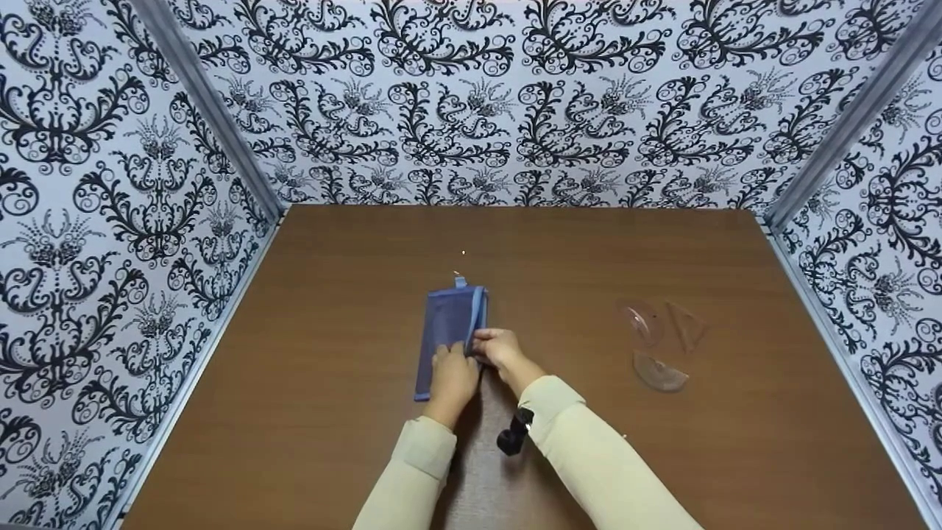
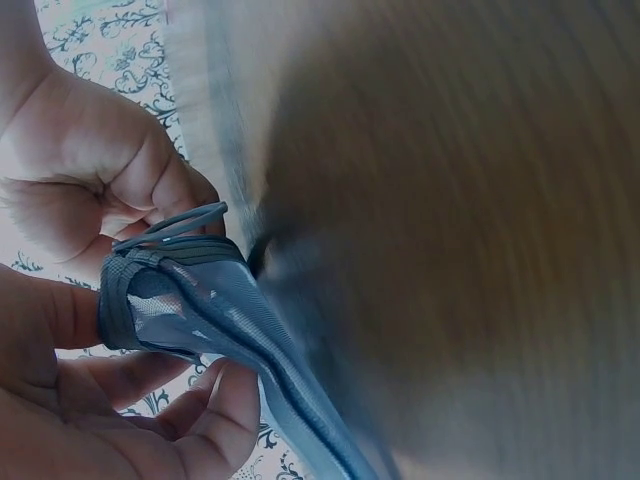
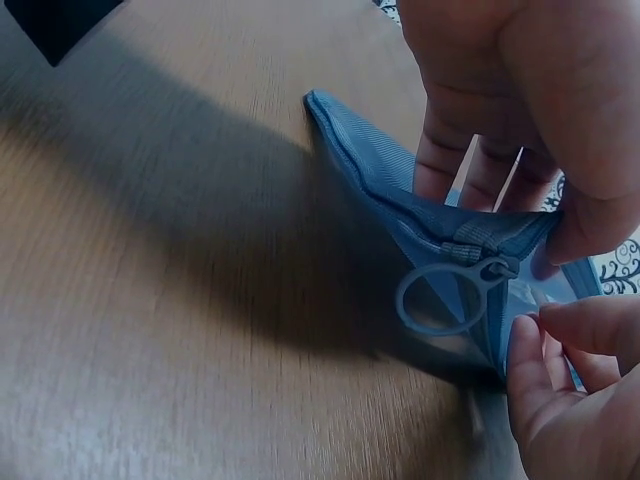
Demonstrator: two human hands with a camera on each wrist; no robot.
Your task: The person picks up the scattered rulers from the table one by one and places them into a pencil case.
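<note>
A blue zip pouch (image 1: 445, 316) lies lengthwise on the brown table, a small loop tab at its far end. My left hand (image 1: 452, 379) grips its near part from above. At the zipped right edge, my right hand (image 1: 500, 350) pinches the fabric between thumb and fingers. In the right wrist view the mouth of the pouch (image 3: 400, 185) gapes beside a ring-shaped zipper pull (image 3: 440, 300), and both hands have hold of the fabric. The left wrist view shows the pouch end (image 2: 200, 300) between the two hands, its inside partly hidden by fingers.
On the right side of the table (image 1: 331, 294) lie a clear half-round protractor (image 1: 660, 374), a clear set square (image 1: 684, 327) and another clear curved piece (image 1: 642, 324). A black device (image 1: 510, 439) hangs under the right wrist. Patterned walls (image 1: 471, 110) enclose the table at the back and sides.
</note>
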